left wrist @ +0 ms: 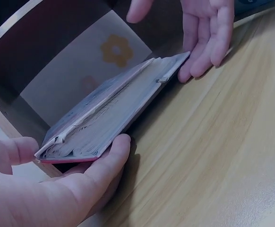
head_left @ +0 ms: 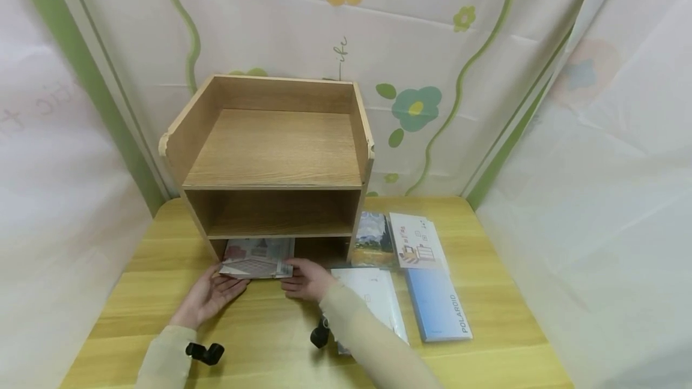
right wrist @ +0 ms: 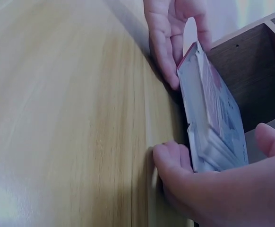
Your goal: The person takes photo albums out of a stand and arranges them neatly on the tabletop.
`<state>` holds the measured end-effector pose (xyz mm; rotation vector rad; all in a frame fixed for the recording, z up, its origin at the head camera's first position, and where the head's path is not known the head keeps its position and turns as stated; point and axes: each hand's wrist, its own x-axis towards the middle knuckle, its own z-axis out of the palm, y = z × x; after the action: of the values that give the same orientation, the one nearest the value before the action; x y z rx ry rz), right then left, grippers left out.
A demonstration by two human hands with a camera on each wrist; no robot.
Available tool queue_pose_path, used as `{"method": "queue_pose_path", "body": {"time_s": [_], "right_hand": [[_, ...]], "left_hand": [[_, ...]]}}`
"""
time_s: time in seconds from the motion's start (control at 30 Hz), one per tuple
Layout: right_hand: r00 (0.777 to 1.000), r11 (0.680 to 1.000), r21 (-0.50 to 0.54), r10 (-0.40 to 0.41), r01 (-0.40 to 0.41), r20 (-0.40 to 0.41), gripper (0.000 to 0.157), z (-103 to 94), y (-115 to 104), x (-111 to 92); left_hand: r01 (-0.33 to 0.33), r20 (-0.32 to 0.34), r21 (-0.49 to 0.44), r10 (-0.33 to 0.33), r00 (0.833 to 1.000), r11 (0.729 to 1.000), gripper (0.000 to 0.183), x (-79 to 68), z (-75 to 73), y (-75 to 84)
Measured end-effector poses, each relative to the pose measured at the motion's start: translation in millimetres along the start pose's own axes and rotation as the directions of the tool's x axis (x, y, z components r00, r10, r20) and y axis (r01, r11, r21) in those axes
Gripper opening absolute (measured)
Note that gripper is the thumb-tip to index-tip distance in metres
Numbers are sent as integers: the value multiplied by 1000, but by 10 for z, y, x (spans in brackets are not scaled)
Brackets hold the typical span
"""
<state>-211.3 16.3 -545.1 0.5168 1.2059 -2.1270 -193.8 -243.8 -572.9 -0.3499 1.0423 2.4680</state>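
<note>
A thick book [head_left: 256, 258] with a pictured cover lies partly inside the lowest opening of the wooden shelf [head_left: 273, 147]. Its page edges and a reddish cover edge show in the left wrist view. At its near left corner, my left hand [head_left: 208, 299] grips it, thumb at the side and fingers underneath. The right hand [head_left: 307, 281] holds the near right corner, with curled fingers against the lower edge and the thumb by the upper side. The far end of the book is hidden under the shelf board.
Right of the shelf lie a landscape picture [head_left: 373, 239], white illustrated cards [head_left: 416, 242] and a blue Polaroid box [head_left: 439, 305]. A white plastic-wrapped packet [head_left: 370, 293] lies partly beneath my right forearm. The shelf stands on a wooden table [head_left: 259, 341] before a flowered curtain.
</note>
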Motion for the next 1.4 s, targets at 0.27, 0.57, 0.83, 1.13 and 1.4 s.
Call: {"method": "queue_pose_path", "body": {"time_s": [0.27, 0.57, 0.83, 1.13, 1.4], "right_hand": [[1000, 995, -98, -8, 6, -22, 42, 5, -15, -8], [999, 992, -128, -24, 18, -43, 50, 27, -29, -6], [998, 977, -210, 11, -24, -64, 43, 96, -38, 43], [993, 948, -318, -53, 15, -110, 25, 117, -6, 100], [983, 933, -359, -93, 29, -161, 25, 141, 15, 121]], "left_hand": [[-10, 0, -4, 10, 1000, 1000, 64, -4, 13, -7], [-36, -37, 50, 38, 999, 998, 64, -23, 40, -29], [-45, -42, 69, 48, 998, 997, 66, -22, 33, -43], [-77, -47, 130, 83, 995, 989, 41, -61, 61, -55], [-106, -144, 234, 142, 979, 966, 57, -88, 162, -93]]}}
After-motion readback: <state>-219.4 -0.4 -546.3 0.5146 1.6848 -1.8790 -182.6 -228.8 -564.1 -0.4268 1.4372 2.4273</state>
